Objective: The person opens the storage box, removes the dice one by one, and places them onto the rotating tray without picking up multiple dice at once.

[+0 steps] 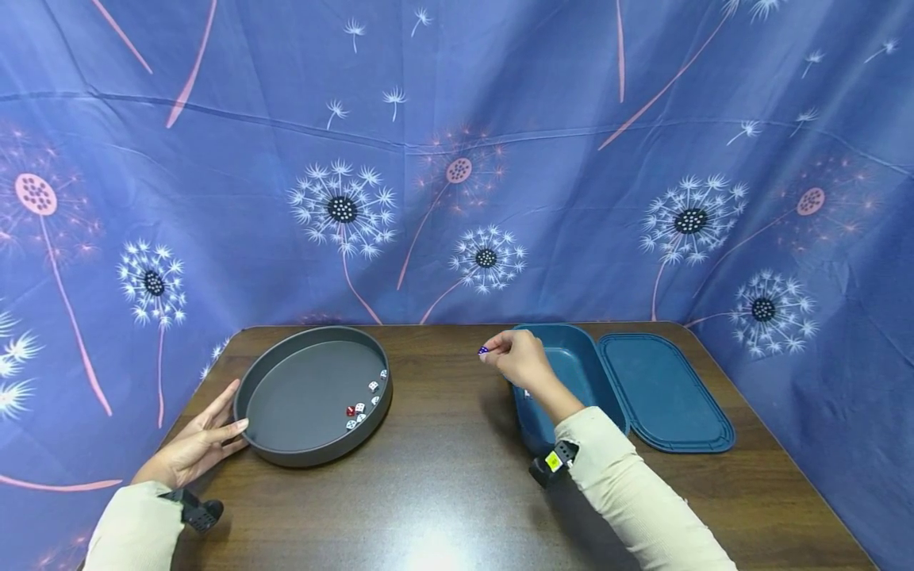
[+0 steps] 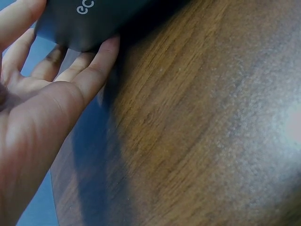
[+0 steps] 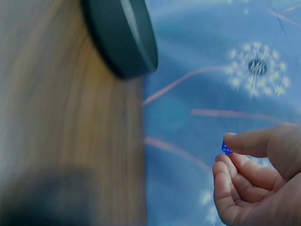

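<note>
My right hand (image 1: 520, 358) pinches a small blue die (image 1: 483, 350) with white pips between thumb and fingertips, above the left edge of a blue rectangular container (image 1: 571, 357). In the right wrist view the same die (image 3: 226, 147) shows at the fingertips, the other fingers curled below. At the left, my left hand (image 1: 201, 440) holds the side of a round dark grey pan (image 1: 300, 388), thumb at its rim and fingers against its outside. Several white dice (image 1: 360, 408) and a red die (image 1: 351, 411) lie along the pan's right side.
A flat blue lid (image 1: 664, 388) lies right of the container. Inside the container a small light piece (image 1: 527, 393) shows partly beside my right forearm. The brown wooden table (image 1: 443, 428) ends at a blue dandelion-patterned cloth (image 1: 428, 198) behind.
</note>
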`<state>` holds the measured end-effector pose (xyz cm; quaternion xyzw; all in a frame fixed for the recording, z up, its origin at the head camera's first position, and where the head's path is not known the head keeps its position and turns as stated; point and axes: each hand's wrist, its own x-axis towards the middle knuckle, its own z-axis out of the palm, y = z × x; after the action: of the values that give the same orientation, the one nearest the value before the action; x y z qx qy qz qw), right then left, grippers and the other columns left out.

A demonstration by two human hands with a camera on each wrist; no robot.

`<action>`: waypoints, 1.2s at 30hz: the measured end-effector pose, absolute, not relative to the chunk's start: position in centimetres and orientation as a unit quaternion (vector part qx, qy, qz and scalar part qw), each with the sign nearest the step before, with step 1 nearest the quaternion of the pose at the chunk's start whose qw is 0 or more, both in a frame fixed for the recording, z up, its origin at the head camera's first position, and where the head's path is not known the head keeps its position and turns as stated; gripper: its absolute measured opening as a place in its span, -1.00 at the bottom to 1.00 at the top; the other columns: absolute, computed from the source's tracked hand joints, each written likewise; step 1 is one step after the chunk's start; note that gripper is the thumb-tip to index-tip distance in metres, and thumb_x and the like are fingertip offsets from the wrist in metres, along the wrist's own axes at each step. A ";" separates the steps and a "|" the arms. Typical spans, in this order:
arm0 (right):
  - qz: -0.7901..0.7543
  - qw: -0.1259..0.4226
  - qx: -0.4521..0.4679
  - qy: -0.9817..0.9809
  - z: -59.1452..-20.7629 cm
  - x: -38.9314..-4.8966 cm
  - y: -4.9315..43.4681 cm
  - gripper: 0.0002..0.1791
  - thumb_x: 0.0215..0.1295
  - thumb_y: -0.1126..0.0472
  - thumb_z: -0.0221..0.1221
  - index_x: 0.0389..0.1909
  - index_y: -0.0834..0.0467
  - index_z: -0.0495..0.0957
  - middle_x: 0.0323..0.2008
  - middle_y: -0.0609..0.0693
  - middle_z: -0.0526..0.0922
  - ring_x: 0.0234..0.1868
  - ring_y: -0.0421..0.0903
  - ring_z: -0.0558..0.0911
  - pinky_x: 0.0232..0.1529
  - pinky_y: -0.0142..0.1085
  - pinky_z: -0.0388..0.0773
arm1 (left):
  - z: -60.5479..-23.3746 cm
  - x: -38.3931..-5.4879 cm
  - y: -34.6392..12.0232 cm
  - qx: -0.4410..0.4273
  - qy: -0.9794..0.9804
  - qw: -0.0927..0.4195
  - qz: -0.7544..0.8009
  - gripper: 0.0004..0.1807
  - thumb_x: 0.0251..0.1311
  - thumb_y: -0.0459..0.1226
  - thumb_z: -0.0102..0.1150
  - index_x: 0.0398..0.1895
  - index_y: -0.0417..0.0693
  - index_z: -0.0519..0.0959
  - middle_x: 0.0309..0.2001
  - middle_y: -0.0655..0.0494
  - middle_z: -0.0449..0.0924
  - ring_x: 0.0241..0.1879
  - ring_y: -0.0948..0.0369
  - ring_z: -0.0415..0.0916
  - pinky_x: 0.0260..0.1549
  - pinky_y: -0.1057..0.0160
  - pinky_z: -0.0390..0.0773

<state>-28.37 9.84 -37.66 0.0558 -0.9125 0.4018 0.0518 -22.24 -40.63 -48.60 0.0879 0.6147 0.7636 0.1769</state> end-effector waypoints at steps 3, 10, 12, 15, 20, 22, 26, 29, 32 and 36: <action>0.423 0.049 0.069 -0.902 -37.0 -28.5 7.8 -0.88 0.05 0.25 0.37 -0.39 0.22 0.70 -0.51 -0.01 0.71 -0.49 -0.19 0.60 -0.44 -0.35 0.49 | -48.6 -22.2 -40.5 0.085 0.610 0.178 0.767 -0.08 0.40 -0.48 -0.14 0.50 0.30 -0.46 0.36 0.08 -0.96 0.03 0.68 0.30 -0.04 0.36 0.51; 0.459 0.041 0.091 -0.883 -36.7 -28.3 3.0 -0.89 0.05 0.25 0.37 -0.40 0.20 0.71 -0.51 -0.02 0.72 -0.52 -0.25 0.58 -0.45 -0.40 0.49 | -48.6 -22.4 -40.3 0.078 0.619 0.179 0.761 -0.08 0.39 -0.47 -0.12 0.50 0.30 -0.45 0.38 0.09 -0.93 0.03 0.68 0.29 -0.04 0.36 0.51; 0.474 0.040 0.092 -0.875 -37.0 -28.2 1.7 -0.89 0.05 0.26 0.37 -0.40 0.20 0.71 -0.50 -0.01 0.72 -0.53 -0.27 0.57 -0.45 -0.41 0.50 | -48.6 -22.4 -40.3 0.077 0.621 0.178 0.759 -0.07 0.39 -0.47 -0.11 0.50 0.30 -0.45 0.38 0.07 -0.93 0.04 0.68 0.29 -0.04 0.36 0.51; 0.494 0.045 0.089 -0.864 -37.8 -28.1 -0.2 -0.90 0.04 0.27 0.38 -0.42 0.21 0.70 -0.51 -0.01 0.72 -0.55 -0.29 0.56 -0.46 -0.43 0.50 | -48.5 -22.4 -40.3 0.073 0.626 0.178 0.756 -0.07 0.40 -0.46 -0.11 0.51 0.31 -0.45 0.38 0.06 -0.92 0.07 0.67 0.26 -0.03 0.36 0.50; 0.525 0.060 0.093 -0.844 -39.5 -27.7 -2.8 -0.93 0.02 0.34 0.37 -0.44 0.25 0.69 -0.53 0.02 0.71 -0.58 -0.32 0.55 -0.50 -0.47 0.49 | -48.6 -22.5 -40.2 0.064 0.638 0.180 0.746 -0.09 0.41 -0.43 -0.11 0.51 0.35 -0.43 0.41 0.08 -0.89 0.37 0.47 -0.11 -0.02 0.37 0.49; 0.536 0.061 0.094 -0.837 -40.3 -27.5 -3.7 -0.93 0.02 0.36 0.37 -0.44 0.26 0.69 -0.54 0.03 0.71 -0.58 -0.32 0.54 -0.51 -0.49 0.48 | -48.6 -22.5 -40.2 0.063 0.636 0.180 0.748 -0.09 0.41 -0.44 -0.12 0.51 0.35 -0.43 0.41 0.09 -0.88 0.44 0.32 -0.36 -0.02 0.37 0.49; 0.552 0.062 0.092 -0.826 -41.6 -27.3 -5.0 -0.92 0.02 0.37 0.37 -0.43 0.27 0.68 -0.54 0.02 0.70 -0.56 -0.32 0.56 -0.52 -0.52 0.49 | -48.7 -22.6 -40.3 0.066 0.627 0.180 0.755 -0.09 0.41 -0.44 -0.12 0.51 0.35 -0.43 0.41 0.11 -0.88 0.44 0.38 -0.31 -0.02 0.36 0.49; 0.560 0.058 0.090 -0.821 -42.5 -27.3 -5.8 -0.92 0.02 0.37 0.37 -0.43 0.27 0.68 -0.54 0.01 0.70 -0.55 -0.31 0.58 -0.51 -0.53 0.50 | -48.7 -22.5 -40.4 0.070 0.625 0.180 0.756 -0.10 0.41 -0.45 -0.13 0.51 0.34 -0.43 0.41 0.12 -0.89 0.32 0.55 -0.02 -0.01 0.35 0.49; 0.561 0.055 0.088 -0.821 -43.0 -27.3 -6.4 -0.92 0.03 0.36 0.38 -0.42 0.26 0.69 -0.54 0.00 0.71 -0.56 -0.34 0.57 -0.51 -0.54 0.50 | -48.5 -22.4 -40.4 0.064 0.626 0.181 0.756 -0.08 0.41 -0.45 -0.12 0.50 0.35 -0.44 0.40 0.13 -0.90 0.40 0.45 -0.17 -0.03 0.37 0.49; 0.546 0.058 0.085 -0.831 -43.7 -27.3 -6.9 -0.93 0.04 0.35 0.38 -0.43 0.24 0.69 -0.54 -0.03 0.70 -0.57 -0.37 0.55 -0.52 -0.54 0.48 | -48.3 -22.4 -40.4 0.053 0.629 0.179 0.755 -0.07 0.40 -0.45 -0.11 0.50 0.35 -0.45 0.39 0.14 -0.91 0.41 0.02 -0.70 -0.07 0.39 0.51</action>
<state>-27.27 -6.92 -43.72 0.0854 -0.8315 0.5458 0.0583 -22.39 -40.35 -48.27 0.0529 0.6288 0.7547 0.1792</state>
